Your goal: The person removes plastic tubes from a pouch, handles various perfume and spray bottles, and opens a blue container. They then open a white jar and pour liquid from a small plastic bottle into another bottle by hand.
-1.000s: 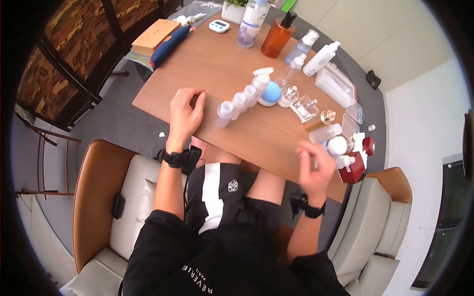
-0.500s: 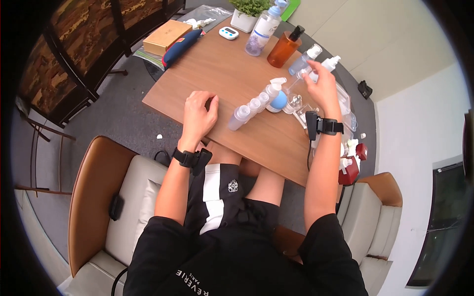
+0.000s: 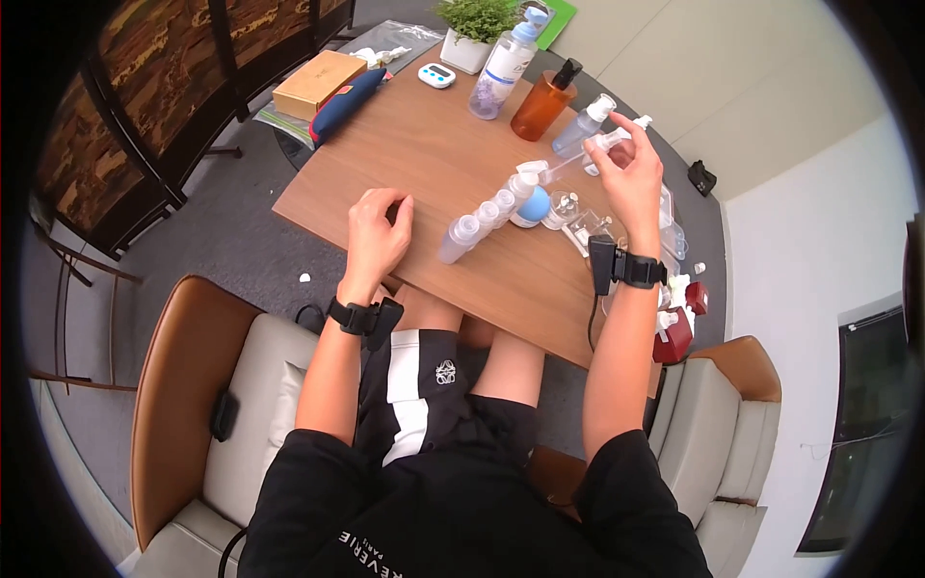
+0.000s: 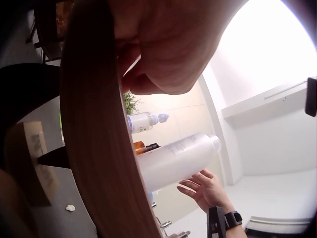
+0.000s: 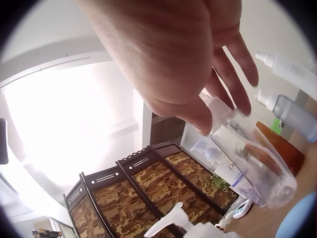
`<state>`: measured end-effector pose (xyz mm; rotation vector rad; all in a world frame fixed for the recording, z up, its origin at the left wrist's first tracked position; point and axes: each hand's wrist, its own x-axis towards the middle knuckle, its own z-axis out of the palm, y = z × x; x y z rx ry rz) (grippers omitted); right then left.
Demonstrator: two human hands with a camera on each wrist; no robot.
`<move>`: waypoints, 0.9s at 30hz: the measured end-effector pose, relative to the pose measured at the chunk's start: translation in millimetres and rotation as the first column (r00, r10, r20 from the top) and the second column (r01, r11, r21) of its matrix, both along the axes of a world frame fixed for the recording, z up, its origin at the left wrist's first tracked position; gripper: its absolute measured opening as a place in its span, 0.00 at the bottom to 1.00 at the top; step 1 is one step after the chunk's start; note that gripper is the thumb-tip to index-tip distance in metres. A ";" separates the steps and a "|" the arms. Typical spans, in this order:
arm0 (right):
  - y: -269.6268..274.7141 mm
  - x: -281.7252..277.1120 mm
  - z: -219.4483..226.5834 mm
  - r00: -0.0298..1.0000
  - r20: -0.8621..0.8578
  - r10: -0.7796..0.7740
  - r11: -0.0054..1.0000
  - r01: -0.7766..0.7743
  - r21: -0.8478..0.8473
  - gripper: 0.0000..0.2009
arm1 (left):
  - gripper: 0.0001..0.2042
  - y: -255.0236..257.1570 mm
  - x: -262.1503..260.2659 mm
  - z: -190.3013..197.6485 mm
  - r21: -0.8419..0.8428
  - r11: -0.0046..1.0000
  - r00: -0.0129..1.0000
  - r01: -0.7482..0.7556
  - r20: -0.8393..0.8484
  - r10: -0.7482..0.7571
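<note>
My right hand (image 3: pixel 631 183) reaches over the far right of the table, with thumb and fingers around the white top of a clear pump bottle (image 5: pixel 257 166). In the right wrist view the thumb lies on one side of that top and the fingers on the other. My left hand (image 3: pixel 376 236) rests near the table's front edge, fingers loosely curled and holding nothing. To its right, a row of several frosted bottles (image 3: pixel 461 238) runs away from me; the nearest one has no cap. A round blue-lidded jar (image 3: pixel 533 207) stands beside the row's far end.
Behind stand a lilac-and-clear pump bottle (image 3: pixel 501 77), an amber bottle (image 3: pixel 541 108) and a bluish bottle (image 3: pixel 578 130). Glass perfume bottles (image 3: pixel 586 229) sit at the right. At the far left are a cardboard box (image 3: pixel 318 82), a navy pouch (image 3: pixel 347 104) and a white timer (image 3: pixel 436 75).
My right hand has swung up from the front right of the table to the clear pump bottle and closed around its top. The left hand has stayed at the front edge.
</note>
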<state>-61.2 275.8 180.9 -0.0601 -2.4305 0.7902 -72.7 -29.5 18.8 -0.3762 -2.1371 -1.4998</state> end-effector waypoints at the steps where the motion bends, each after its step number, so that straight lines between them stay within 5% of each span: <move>1: -0.2 4.0 0.4 0.998 -0.028 0.048 0.998 -0.047 0.047 0.26 | 0.06 -0.4 -0.3 -0.7 -0.010 1.000 1.000 0.002 0.004 -0.001; 10: -10.9 8.0 -18.7 0.980 -0.064 0.188 0.981 -0.191 -0.034 0.26 | 0.09 0.4 -0.5 -4.0 -0.088 0.995 0.999 -0.046 -0.025 0.044; 27: -7.8 10.7 -26.1 0.981 -0.080 0.177 0.979 -0.184 -0.091 0.33 | 0.07 4.6 0.0 -3.8 -0.071 0.997 0.999 -0.041 0.000 0.041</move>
